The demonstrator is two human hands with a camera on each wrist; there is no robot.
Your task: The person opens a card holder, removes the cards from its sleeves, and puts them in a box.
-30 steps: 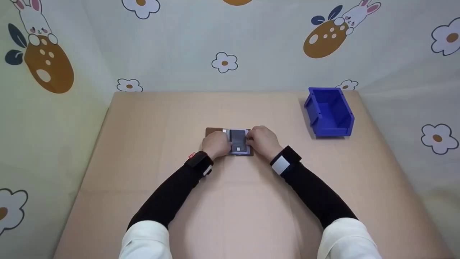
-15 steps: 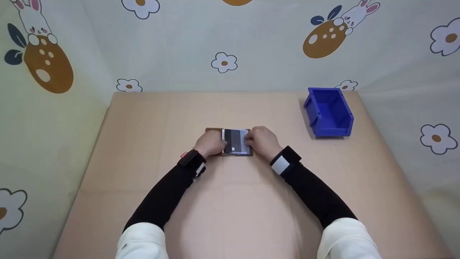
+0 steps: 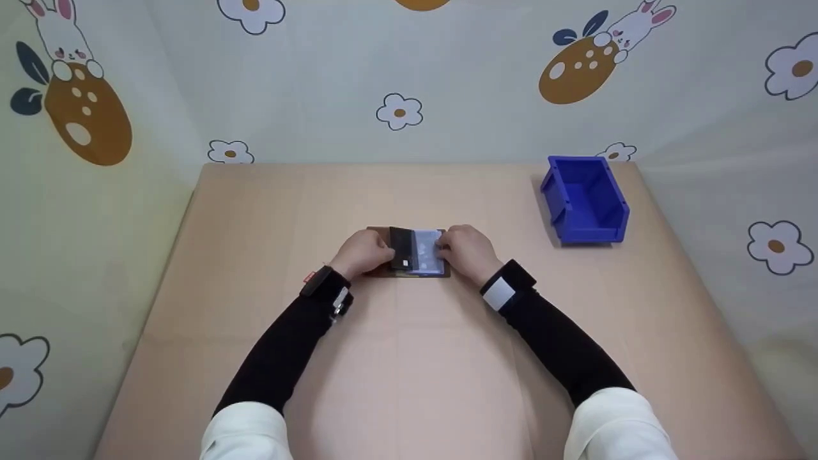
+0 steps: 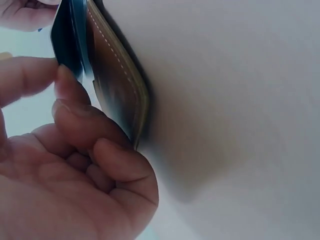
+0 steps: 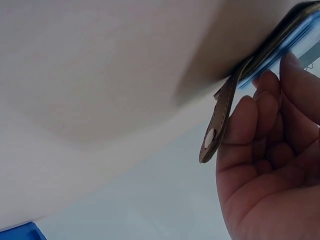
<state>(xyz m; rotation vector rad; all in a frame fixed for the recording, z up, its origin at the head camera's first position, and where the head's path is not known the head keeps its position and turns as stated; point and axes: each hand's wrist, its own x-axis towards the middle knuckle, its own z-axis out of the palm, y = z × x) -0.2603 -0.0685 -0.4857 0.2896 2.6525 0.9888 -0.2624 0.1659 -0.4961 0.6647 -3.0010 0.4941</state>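
Note:
A brown card holder (image 3: pixel 382 234) lies spread on the table, with white stitching along its cover (image 4: pixel 117 75). Between thumb and fingertip my left hand (image 3: pixel 363 252) pinches a dark sleeve page (image 3: pixel 401 248), which stands tilted over toward the left cover. Clear plastic sleeves (image 3: pixel 425 252) lie exposed on the right half. My right hand (image 3: pixel 470 252) holds their right edge, its thumb on the stacked pages. In the right wrist view a stitched strap (image 5: pixel 220 117) with a pale snap (image 5: pixel 209 138) hangs off the holder beside the right fingers.
A blue open-front bin (image 3: pixel 585 198) stands at the back right of the table (image 3: pixel 307 198). A patterned curtain (image 3: pixel 332 76) hangs behind the table and along both sides.
My left hand has drawn leftward, turning the dark sleeve page from the right half toward the left cover. Clear sleeves underneath are now uncovered. The right hand stays in place.

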